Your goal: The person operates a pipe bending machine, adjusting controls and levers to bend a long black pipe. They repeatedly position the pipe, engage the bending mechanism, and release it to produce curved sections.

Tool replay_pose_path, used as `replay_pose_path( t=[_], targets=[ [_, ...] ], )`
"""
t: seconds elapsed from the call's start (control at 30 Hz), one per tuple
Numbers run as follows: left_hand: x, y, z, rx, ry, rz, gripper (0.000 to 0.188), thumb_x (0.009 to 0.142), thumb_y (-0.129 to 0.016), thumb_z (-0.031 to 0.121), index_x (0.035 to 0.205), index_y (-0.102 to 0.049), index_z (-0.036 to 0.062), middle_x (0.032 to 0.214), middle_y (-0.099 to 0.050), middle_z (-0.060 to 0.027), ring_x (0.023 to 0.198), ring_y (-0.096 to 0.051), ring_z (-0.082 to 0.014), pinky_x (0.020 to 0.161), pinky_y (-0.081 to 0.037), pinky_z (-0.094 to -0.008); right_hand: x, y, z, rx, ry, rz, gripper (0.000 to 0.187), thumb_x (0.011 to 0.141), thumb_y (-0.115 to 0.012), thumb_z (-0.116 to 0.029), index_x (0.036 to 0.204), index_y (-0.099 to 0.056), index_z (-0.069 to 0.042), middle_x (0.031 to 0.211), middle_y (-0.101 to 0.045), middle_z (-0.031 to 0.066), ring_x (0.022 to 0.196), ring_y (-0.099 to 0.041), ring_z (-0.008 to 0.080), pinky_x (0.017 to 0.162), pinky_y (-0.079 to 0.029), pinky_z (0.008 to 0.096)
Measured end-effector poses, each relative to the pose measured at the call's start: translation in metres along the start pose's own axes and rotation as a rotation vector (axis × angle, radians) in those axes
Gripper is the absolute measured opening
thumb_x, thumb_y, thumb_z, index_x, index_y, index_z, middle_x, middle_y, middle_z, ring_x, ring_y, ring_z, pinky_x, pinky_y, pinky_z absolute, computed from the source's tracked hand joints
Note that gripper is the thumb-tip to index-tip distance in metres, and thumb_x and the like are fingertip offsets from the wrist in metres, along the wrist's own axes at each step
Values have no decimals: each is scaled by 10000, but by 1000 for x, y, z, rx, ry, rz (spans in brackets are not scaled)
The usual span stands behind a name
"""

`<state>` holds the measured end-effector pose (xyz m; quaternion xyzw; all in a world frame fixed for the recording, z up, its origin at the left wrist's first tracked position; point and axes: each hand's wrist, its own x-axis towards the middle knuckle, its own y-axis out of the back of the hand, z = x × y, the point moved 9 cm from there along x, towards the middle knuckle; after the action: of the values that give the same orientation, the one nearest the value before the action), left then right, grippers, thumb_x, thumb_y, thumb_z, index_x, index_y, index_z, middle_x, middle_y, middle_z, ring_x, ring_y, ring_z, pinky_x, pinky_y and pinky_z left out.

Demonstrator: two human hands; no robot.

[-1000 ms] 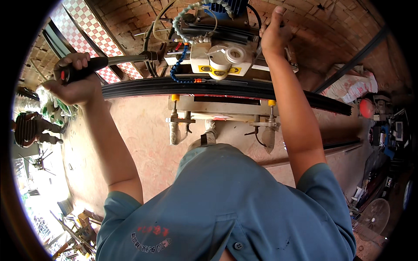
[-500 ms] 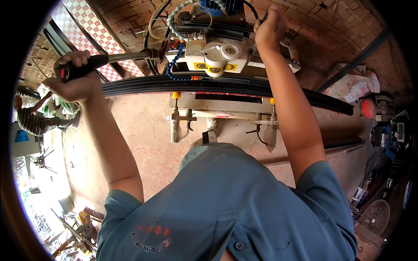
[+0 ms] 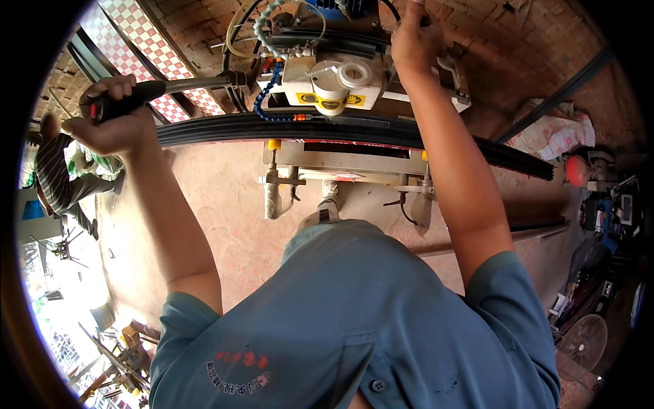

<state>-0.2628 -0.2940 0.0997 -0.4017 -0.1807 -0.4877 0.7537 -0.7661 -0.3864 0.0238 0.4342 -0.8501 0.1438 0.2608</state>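
Left hand (image 3: 112, 123) grips one black lever handle (image 3: 126, 101); right hand (image 3: 412, 41) (grip unclear) touches one machine (image 3: 327, 75).

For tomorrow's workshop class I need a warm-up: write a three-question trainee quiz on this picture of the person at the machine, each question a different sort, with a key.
1. True or false: the left hand grips the black lever handle.
2. Where is the right hand? A) on the floor B) up at the machine's right side C) on the lever handle
3. Fill in: the long black profile lies ____ the machine, running left to right.

Key: 1 true; 2 B; 3 across.
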Motion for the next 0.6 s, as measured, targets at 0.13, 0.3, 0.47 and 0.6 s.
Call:
replay_pose_path(
  t=[0.13,0.3,0.47,0.6],
  targets=[
    [-1,0,-1,12,34,55,841,841,-326,863,755,-566,62,609,-464,-78,589,-481,-232,678,-445,-408,-4,-6,-2,66,11,-4,577,1005,-591,-496,673,-558,-25,582,-501,26,582,-478,144,564,-382,348],
    [-4,-4,3,72,26,91,825,834,-330,862,739,-546,71,605,-456,-76,578,-468,-226,678,-435,-401,-5,-4,-14,45,35,19,577,993,-608,-497,694,-590,-3,588,-528,45,591,-505,156,583,-412,353],
    [1,0,1,30,49,15,855,854,-303,867,748,-575,64,617,-487,-80,594,-508,-228,685,-459,-396,-4,-5,-13,-11,39,34,579,983,-617,-501,711,-602,10,604,-546,67,612,-522,184,602,-427,380],
    [5,7,-5,-10,33,-11,874,862,-297,871,755,-593,57,624,-503,-84,601,-526,-229,685,-475,-402,1,-7,-8,-32,53,43,587,974,-625,-509,694,-569,4,605,-538,82,614,-515,201,605,-422,398]
  ],
)
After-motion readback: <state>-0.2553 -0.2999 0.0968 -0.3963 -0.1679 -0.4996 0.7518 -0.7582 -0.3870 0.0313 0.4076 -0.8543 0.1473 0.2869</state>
